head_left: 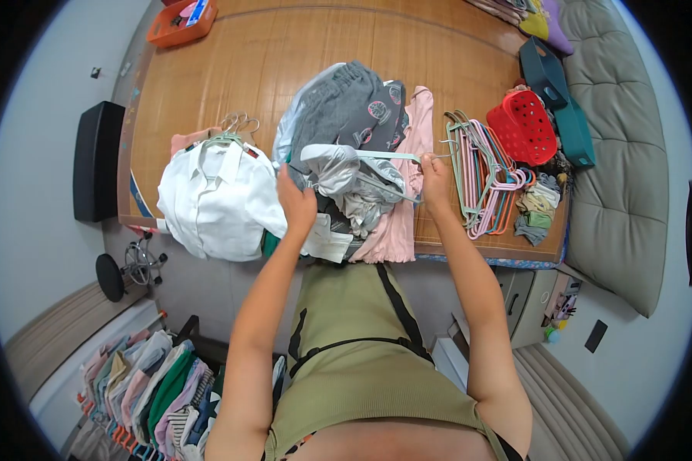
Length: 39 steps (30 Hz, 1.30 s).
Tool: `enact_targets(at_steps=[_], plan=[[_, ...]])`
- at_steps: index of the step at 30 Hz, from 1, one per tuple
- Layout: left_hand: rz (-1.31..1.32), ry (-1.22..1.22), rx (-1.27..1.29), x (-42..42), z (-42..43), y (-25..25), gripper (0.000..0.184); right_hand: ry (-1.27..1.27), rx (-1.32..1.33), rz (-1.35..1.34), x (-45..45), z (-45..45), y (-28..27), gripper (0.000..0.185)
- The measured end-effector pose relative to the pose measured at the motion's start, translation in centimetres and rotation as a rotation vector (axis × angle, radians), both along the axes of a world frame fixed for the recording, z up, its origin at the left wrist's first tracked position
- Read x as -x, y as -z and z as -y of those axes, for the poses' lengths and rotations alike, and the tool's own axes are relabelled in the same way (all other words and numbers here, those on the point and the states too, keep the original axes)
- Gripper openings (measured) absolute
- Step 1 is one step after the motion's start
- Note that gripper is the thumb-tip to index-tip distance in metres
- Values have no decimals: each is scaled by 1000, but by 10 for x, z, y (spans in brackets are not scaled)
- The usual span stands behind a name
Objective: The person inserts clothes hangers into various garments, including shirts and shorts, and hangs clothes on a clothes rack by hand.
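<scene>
My right hand (436, 184) grips a pale green hanger (388, 155) close to its hook, which points right. The far end of the hanger runs into a silvery grey garment (334, 169), bunched up over the clothes pile. My left hand (296, 201) is closed at the left edge of this garment, its fingertips partly hidden. Under and behind lie dark grey trousers (334, 100), a dark printed garment (380, 115) and a pink garment (388, 238). To the left of my left hand lies a white shirt (215, 196) on a hanger.
Right of the pile lie several loose hangers (484, 180), a red basket (521, 129), teal bins (575, 131) and small folded clothes (538, 207). An orange basket (181, 23) stands at the far left. Hung clothes (150, 392) are below left. A grey cushioned headboard (619, 154) borders the right.
</scene>
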<state>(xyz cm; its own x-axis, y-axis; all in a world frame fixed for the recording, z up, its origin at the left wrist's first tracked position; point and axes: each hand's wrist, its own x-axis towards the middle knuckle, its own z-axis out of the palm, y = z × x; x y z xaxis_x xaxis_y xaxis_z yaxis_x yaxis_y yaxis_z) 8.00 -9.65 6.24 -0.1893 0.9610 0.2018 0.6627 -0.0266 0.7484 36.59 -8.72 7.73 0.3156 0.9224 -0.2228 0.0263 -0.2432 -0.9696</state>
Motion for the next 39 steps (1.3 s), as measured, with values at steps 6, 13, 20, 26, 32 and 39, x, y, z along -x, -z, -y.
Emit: enact_targets(at_steps=[6,13,20,26,32,39], plan=[[564,302,581,5,-10,9,33,119,55,-170,1,2,-9,25],[575,200,381,-18,-29,-28,25,60,-11,-214,-5,-6,-24,25],[-191,46,-432,30,-26,-81,24,11,-156,44,-8,-12,-21,25],[-168,-25,-144,58,-24,-62,39,-85,-231,-130,26,-24,-21,21],[-512,338,-189,29,-19,-104,38,-210,-299,168,54,-24,-36,23],[-684,497,-155,18,-22,-91,14,-306,-482,349,68,-30,-53,17]])
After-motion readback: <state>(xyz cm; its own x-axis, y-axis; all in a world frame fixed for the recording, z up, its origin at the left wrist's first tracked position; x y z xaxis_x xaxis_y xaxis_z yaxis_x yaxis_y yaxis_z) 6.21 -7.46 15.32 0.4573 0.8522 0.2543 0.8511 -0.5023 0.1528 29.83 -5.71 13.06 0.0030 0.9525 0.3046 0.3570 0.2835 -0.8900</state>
